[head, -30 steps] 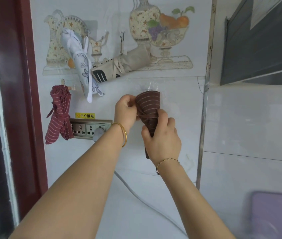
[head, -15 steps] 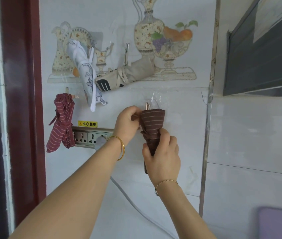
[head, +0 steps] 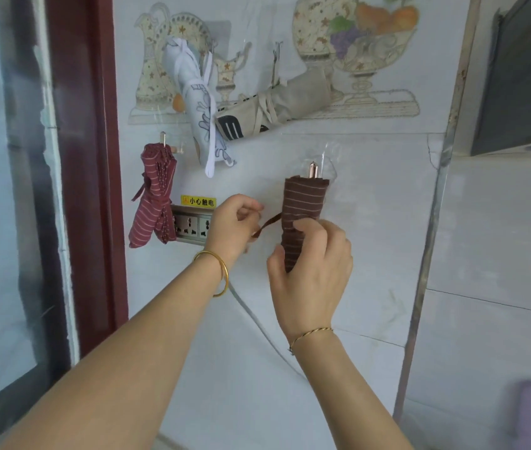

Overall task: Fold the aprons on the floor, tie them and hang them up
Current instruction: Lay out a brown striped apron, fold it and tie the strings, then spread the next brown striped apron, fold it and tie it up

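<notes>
Holding a rolled brown cloth apron with thin pale stripes [head: 303, 203] upright against the white tiled wall [head: 371, 238], top edge right at a rose-gold metal hook [head: 313, 170], tip poking up behind it (hung on it or only held there: cannot tell). Gripping the roll's lower half with the right hand [head: 314, 274], thumb on the left side, fingers curled over the front. Pinching the apron's narrow brown tie strap [head: 267, 225] with the left hand [head: 233, 224], fingers bunched, strap drawn out sideways from the roll's middle. Wearing a gold bangle [head: 220, 271] on the left wrist, a thin twisted gold bracelet [head: 309, 334] on the right. Further left on the same wall, a rolled red striped apron [head: 152, 203] hanging from a small hook, just beside a silver socket strip [head: 189, 226] under a yellow warning label [head: 198, 201]. Higher up, a tied white printed apron [head: 199, 115] and a tied beige apron [head: 283, 103], touching each other. At the far left, a dark red door frame [head: 95, 157].
</notes>
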Tool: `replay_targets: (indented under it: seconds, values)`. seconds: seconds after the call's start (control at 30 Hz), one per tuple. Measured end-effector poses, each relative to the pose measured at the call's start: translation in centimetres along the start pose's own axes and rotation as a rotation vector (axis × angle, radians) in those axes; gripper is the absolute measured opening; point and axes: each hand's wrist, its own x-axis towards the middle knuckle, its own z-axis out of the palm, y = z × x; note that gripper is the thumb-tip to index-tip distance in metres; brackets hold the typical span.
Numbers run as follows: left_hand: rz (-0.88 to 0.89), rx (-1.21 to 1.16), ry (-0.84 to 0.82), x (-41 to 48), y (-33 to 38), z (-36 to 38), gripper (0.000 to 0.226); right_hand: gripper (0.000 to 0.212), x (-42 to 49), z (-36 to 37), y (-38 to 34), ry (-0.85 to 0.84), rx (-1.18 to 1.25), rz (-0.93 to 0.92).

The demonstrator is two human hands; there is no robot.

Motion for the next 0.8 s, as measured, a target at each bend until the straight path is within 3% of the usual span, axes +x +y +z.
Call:
replay_targets:
  seconds: [0.17,0.23,0.33,0.4,0.6,0.7,0.8]
  values:
    - [-0.107,0.116,0.049,-4.5,-2.1,-6.7,0.020,0.029,-3.8,1.8,-4.7,-0.229,0.150,-0.047]
    - [-0.187,0.207,0.090,-8.3,-3.7,-10.4,0.019,0.031,-7.0,2.4,-7.3,-0.487,0.172,-0.013]
    - [-0.376,0.269,0.200,-16.1,-6.8,-16.8,0.018,0.034,-13.1,3.3,-11.7,-1.010,0.135,-0.031]
    - [-0.543,0.340,0.355,-24.5,-9.0,-23.2,0.017,0.035,-19.5,3.4,-16.8,-1.335,0.188,-0.095]
    - [-1.125,0.736,0.779,-49.6,-8.6,-38.2,0.034,0.043,-35.6,-1.5,-31.7,-1.885,0.378,-0.276]
    - [-1.477,1.028,0.854,-62.7,-4.4,-45.5,0.041,0.039,-42.9,-7.4,-40.3,-2.071,0.491,-0.391]
    - [-1.690,1.216,0.820,-71.4,-0.8,-50.0,0.044,0.035,-47.7,-11.9,-45.5,-2.180,0.566,-0.482]
